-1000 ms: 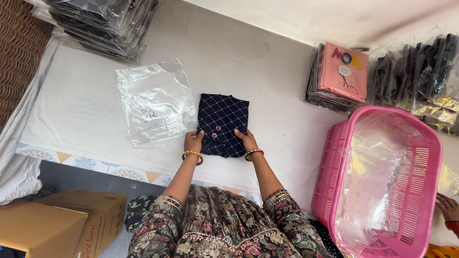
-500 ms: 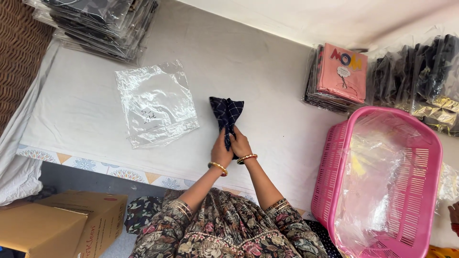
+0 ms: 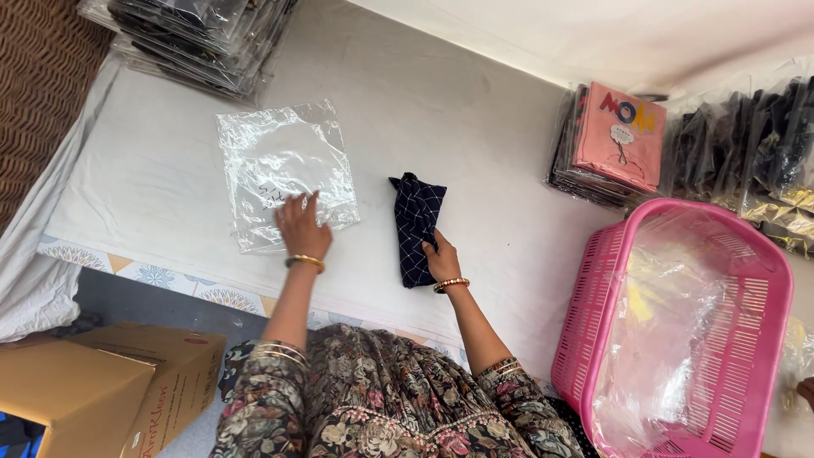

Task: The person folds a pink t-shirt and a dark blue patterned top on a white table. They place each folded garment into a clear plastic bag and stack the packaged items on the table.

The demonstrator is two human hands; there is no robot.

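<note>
Since half-second-ago frame: your left hand point(image 3: 301, 227) left cloth point(image 3: 416, 227), fingers spread flat on bag point(image 3: 284, 174) left of cloth. Right hand point(image 3: 442, 259) pins cloth's near end. Cloth soft, light; bag slippery, grip edge.

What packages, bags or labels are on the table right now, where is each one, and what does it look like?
Clear plastic bag: flat, square, left of centre, under the left hand, small dark scribble on it.
Stack of bagged dark garments: top left corner.
Bagged pink garment: atop a dark stack, upper right, colourful lettering.
Dark bagged packs: far right, glossy.
Cardboard box: bottom left, brown, red print.
Pink basket: right, clear liner.
</note>
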